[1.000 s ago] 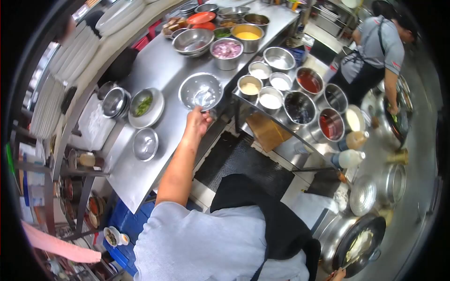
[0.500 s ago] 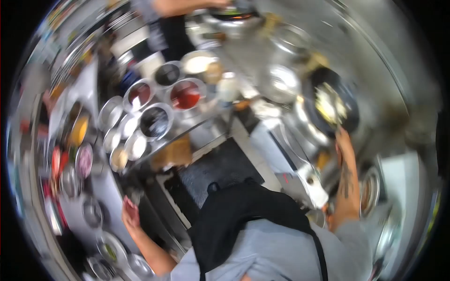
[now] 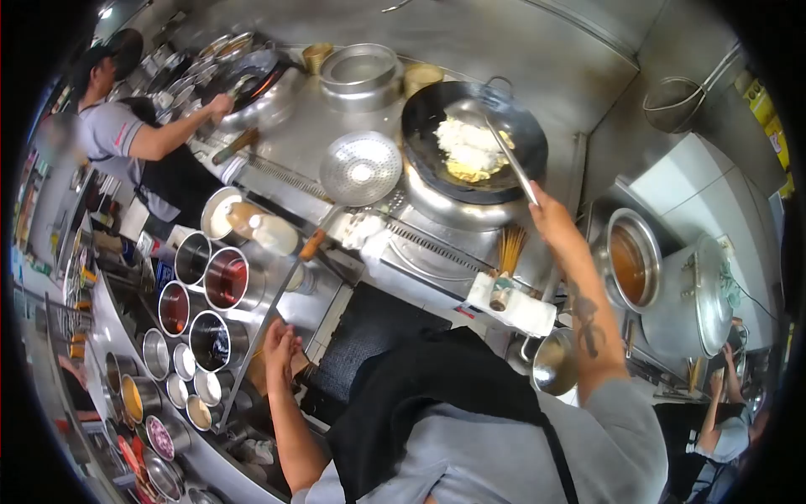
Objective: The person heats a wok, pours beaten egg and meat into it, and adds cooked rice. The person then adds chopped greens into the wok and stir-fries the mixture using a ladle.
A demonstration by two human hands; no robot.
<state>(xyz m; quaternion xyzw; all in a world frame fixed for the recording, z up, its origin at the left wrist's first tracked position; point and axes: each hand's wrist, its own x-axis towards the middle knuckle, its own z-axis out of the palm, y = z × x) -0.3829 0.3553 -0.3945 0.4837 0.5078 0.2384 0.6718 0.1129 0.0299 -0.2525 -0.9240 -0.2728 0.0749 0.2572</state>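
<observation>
Ahead-left of the right hand (image 3: 552,220), which grips a slanting ladle (image 3: 510,161), egg and rice (image 3: 472,149) lie in the wok (image 3: 531,134); the left hand (image 3: 281,344) (loosely curled, apparently empty) is farther off.

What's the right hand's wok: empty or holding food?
Holding food, not full: a white-and-yellow heap sits in the wok, dark wall bare around it; right hand on the ladle.
</observation>
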